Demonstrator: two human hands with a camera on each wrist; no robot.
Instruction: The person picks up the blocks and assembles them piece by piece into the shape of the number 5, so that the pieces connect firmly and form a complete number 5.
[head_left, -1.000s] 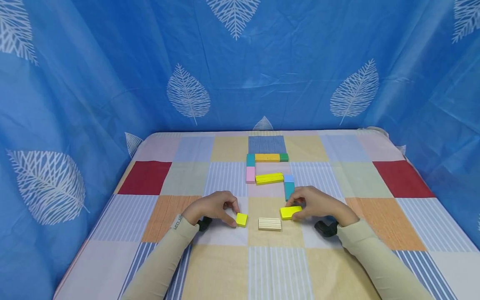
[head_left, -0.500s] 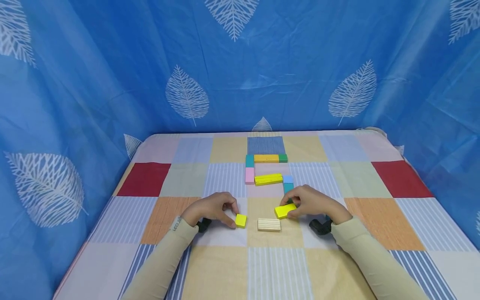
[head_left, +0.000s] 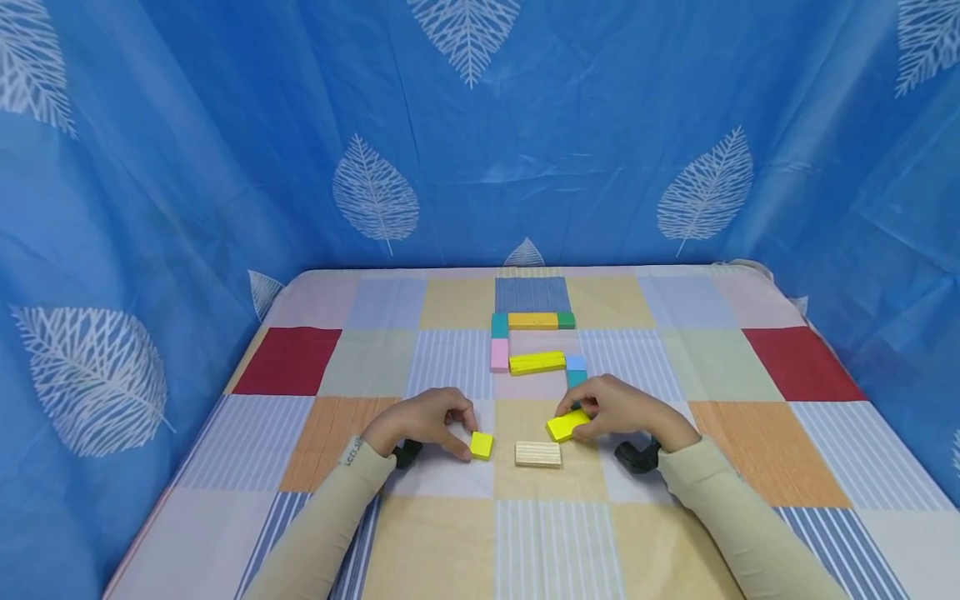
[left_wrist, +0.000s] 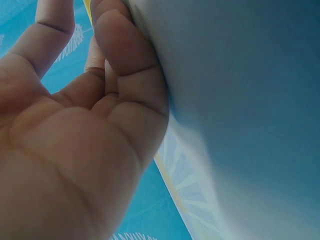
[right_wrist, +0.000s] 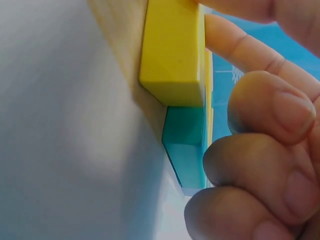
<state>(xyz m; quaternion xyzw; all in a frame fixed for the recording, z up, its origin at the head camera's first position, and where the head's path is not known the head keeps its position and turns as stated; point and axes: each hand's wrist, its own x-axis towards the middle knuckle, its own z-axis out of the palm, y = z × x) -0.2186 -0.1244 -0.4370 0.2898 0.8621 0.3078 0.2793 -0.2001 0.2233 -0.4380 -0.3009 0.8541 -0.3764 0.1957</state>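
Observation:
In the head view my left hand (head_left: 427, 419) holds a small yellow square block (head_left: 482, 446) by its left side, between thumb and forefinger. Only a thin yellow edge shows past the fingers in the left wrist view. My right hand (head_left: 618, 414) pinches a longer yellow block (head_left: 567, 426), thumb on its near side and forefinger at the far side; the other fingers curl free of it in the right wrist view. Between the hands lies a plain wooden block (head_left: 537, 454) with a striped top. A teal block (right_wrist: 185, 150) sits just beyond the right-hand block, partly hidden by it.
Farther back, several blocks form a bent line: an orange block (head_left: 532, 321), a green one (head_left: 566, 321), a teal one (head_left: 499, 325), a pink one (head_left: 499, 356), yellow sticks (head_left: 537, 362) and a light blue one (head_left: 575, 363). A blue curtain (head_left: 465, 183) hangs behind the patchwork-covered table (head_left: 435, 542).
My right hand has slid the longer yellow block a little left, turning it slightly, close to the wooden block's far right corner. The left hand and its square block have stayed in place.

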